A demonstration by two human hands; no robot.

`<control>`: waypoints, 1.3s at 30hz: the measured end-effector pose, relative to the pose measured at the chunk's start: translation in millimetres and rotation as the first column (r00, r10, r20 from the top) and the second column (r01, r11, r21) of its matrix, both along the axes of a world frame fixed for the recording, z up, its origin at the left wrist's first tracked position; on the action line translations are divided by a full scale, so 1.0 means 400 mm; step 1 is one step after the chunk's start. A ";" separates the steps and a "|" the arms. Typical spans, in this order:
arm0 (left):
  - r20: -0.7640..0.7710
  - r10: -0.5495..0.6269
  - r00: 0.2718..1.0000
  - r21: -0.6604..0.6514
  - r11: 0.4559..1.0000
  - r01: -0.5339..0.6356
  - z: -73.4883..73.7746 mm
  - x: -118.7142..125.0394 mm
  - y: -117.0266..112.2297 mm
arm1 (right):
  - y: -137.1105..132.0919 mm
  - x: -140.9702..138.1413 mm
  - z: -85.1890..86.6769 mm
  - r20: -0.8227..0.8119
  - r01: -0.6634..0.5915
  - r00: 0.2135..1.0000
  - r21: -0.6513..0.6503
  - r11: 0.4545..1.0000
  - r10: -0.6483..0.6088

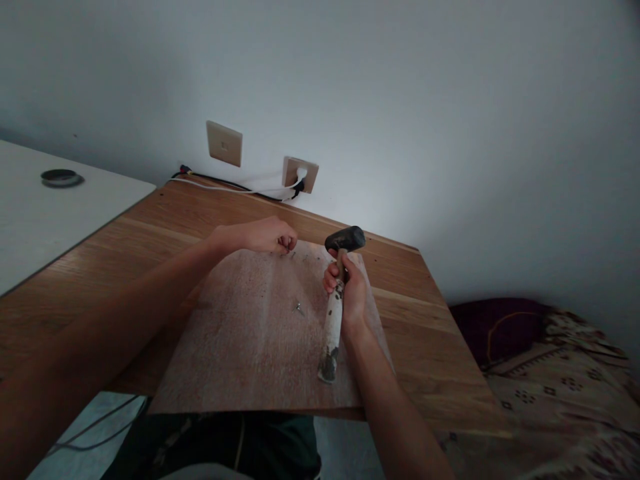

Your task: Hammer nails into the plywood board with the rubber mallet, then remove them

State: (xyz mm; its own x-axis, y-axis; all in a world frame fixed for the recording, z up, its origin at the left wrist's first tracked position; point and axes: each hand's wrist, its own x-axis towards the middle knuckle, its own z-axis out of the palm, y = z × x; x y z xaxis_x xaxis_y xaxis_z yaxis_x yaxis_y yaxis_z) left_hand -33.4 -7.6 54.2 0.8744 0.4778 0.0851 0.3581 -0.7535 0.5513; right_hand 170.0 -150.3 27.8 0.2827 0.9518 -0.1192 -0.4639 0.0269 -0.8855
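Note:
My right hand (350, 288) is wrapped round the pale wooden handle of a hammer (334, 313), just under its dark head, which is raised over the far edge of a plywood board (250, 347). My left hand (267, 235) rests on the board's far edge with fingers pinched together around a small nail (291, 252) that stands on the board. A second nail (299, 307) lies loose near the board's middle. The board lies flat on a wooden table (150, 233), its near edge overhanging toward me.
A white desk (45, 213) with a dark round cable grommet (61, 178) adjoins the table's left side. Wall sockets (300, 175) with white and black cables sit at the table's far edge. A patterned bed cover (550, 387) lies to the right. Cables trail on the floor below.

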 end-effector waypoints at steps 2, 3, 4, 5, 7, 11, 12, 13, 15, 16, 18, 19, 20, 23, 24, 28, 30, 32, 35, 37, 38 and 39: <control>-0.010 -0.004 1.000 -0.008 1.000 0.004 -0.008 -0.003 0.005 | 0.000 -0.001 0.003 -0.002 0.004 1.000 -0.008 1.000 -0.004; -0.012 -0.007 1.000 -0.007 1.000 0.006 -0.011 -0.004 0.008 | 0.000 -0.002 0.004 -0.005 0.006 1.000 -0.010 1.000 -0.006; -0.015 -0.007 1.000 -0.002 1.000 0.007 -0.014 -0.005 0.012 | 0.000 -0.002 0.005 -0.010 0.010 1.000 -0.009 1.000 -0.010; -0.020 -0.007 1.000 0.005 1.000 0.007 -0.016 -0.006 0.016 | 0.000 -0.003 0.005 -0.014 0.013 1.000 -0.007 1.000 -0.013; -0.038 0.000 0.999 0.018 1.000 0.001 -0.020 -0.008 0.025 | 0.000 -0.003 0.004 -0.017 0.016 1.000 -0.001 1.000 -0.016; -0.068 -0.007 0.998 0.022 1.000 0.008 -0.029 -0.008 0.036 | -0.001 -0.003 0.002 -0.003 0.006 1.000 -0.006 1.000 -0.006; -0.072 -0.011 0.997 0.022 1.000 0.012 -0.031 -0.007 0.036 | -0.001 -0.003 0.003 0.000 0.004 1.000 -0.011 1.000 -0.004; -0.074 -0.012 0.997 0.023 1.000 0.014 -0.031 -0.007 0.035 | -0.002 -0.003 0.003 0.000 0.003 1.000 -0.015 1.000 -0.003; -0.067 -0.008 0.998 0.027 1.000 0.010 -0.030 -0.005 0.032 | -0.002 -0.003 0.004 0.000 0.003 1.000 -0.017 1.000 -0.003; -0.061 -0.009 0.998 0.025 1.000 0.010 -0.029 -0.004 0.030 | -0.002 -0.004 0.004 0.002 0.001 1.000 -0.017 1.000 -0.001; -0.043 -0.013 0.999 0.004 1.000 0.013 -0.028 -0.002 0.027 | -0.001 -0.006 0.004 0.013 -0.017 1.000 -0.020 1.000 0.017; -0.030 -0.016 0.999 -0.016 1.000 0.015 -0.030 -0.002 0.026 | -0.001 -0.008 0.003 0.021 -0.034 0.999 -0.023 0.999 0.035; -0.016 -0.020 1.000 -0.042 0.999 0.019 -0.035 -0.003 0.025 | 0.000 -0.010 0.002 0.028 -0.057 0.998 -0.028 0.998 0.058; 0.055 0.000 0.998 -0.116 0.993 0.007 -0.063 -0.010 0.021 | 0.002 -0.018 -0.001 0.037 -0.133 0.990 -0.045 0.990 0.135; 0.084 0.023 0.996 -0.127 0.992 -0.012 -0.077 -0.015 0.018 | 0.003 -0.020 -0.002 0.040 -0.157 0.987 -0.051 0.986 0.159; 0.212 0.179 0.961 -0.129 0.980 -0.154 -0.130 -0.030 0.000 | 0.001 -0.031 -0.008 0.086 -0.226 0.969 -0.061 0.972 0.231; 0.263 0.233 0.936 -0.145 0.969 -0.200 -0.145 -0.031 -0.008 | 0.001 -0.037 -0.008 0.127 -0.241 0.961 -0.062 0.969 0.247; 0.286 0.248 0.926 -0.174 0.963 -0.204 -0.149 -0.028 -0.013 | 0.005 -0.042 -0.003 0.163 -0.251 0.952 -0.069 0.966 0.259; 0.299 0.230 0.926 -0.193 0.965 -0.177 -0.146 -0.025 -0.017 | 0.019 -0.045 0.016 0.203 -0.266 0.938 -0.105 0.958 0.283; 0.293 0.224 0.930 -0.176 0.968 -0.178 -0.141 -0.024 -0.020 | 0.029 -0.048 0.030 0.225 -0.284 0.925 -0.129 0.950 0.307; 0.285 0.231 0.930 -0.162 0.968 -0.191 -0.139 -0.024 -0.021 | 0.033 -0.050 0.034 0.235 -0.294 0.918 -0.137 0.946 0.320; 0.274 0.243 0.930 -0.148 0.967 -0.209 -0.137 -0.025 -0.023 | 0.035 -0.053 0.035 0.242 -0.305 0.912 -0.141 0.942 0.331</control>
State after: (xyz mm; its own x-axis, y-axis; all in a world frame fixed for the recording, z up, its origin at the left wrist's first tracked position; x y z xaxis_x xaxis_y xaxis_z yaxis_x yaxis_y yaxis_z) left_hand -43.2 -16.9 -0.7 0.6880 0.6814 0.2498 0.3250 -0.5971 0.7334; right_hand 148.7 -136.1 42.0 0.0003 0.9837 -0.1801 -0.1879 -0.1768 -0.9661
